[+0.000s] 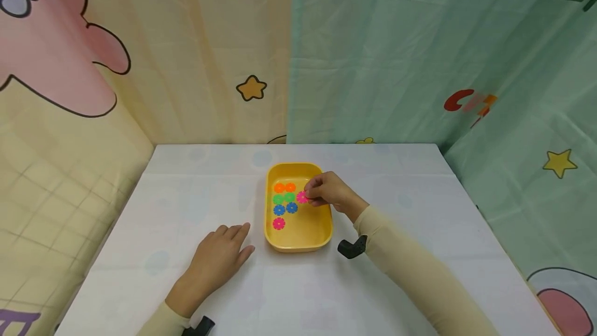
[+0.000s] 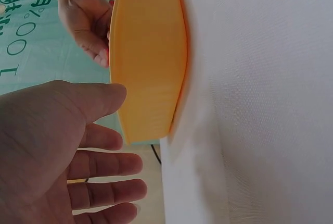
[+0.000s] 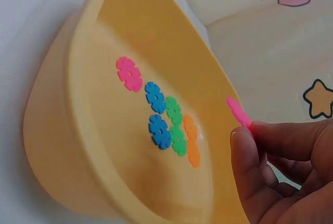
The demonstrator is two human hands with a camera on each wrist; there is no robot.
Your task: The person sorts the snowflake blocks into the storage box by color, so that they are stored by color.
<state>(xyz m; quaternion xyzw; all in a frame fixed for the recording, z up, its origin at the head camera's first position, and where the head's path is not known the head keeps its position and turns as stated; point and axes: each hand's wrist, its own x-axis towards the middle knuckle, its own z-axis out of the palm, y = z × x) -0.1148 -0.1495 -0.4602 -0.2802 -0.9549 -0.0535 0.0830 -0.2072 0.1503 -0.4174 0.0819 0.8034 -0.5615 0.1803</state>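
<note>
My right hand point(image 1: 333, 192) pinches a pink snowflake disc point(image 3: 239, 112) between thumb and fingertips, above the yellow tray point(image 1: 303, 242). Inside the tray, flower-shaped discs lie flat in rows: two orange discs point(image 1: 285, 187) at the far end, two green discs point(image 1: 284, 198), two blue discs point(image 3: 157, 114), and one pink disc point(image 3: 129, 74) nearest me. My left hand point(image 1: 220, 254) hovers or rests at the tray's near left, apart from it, fingers extended and holding nothing. In the left wrist view its thumb overlaps the tray's side, but the head view shows a gap.
The tray stands on a white-covered table point(image 1: 186, 185). Printed curtains point(image 1: 214, 25) hang behind the table and along both sides. A black wrist mount point(image 1: 352, 248) sticks out below the right wrist, and another point(image 1: 199, 327) below the left.
</note>
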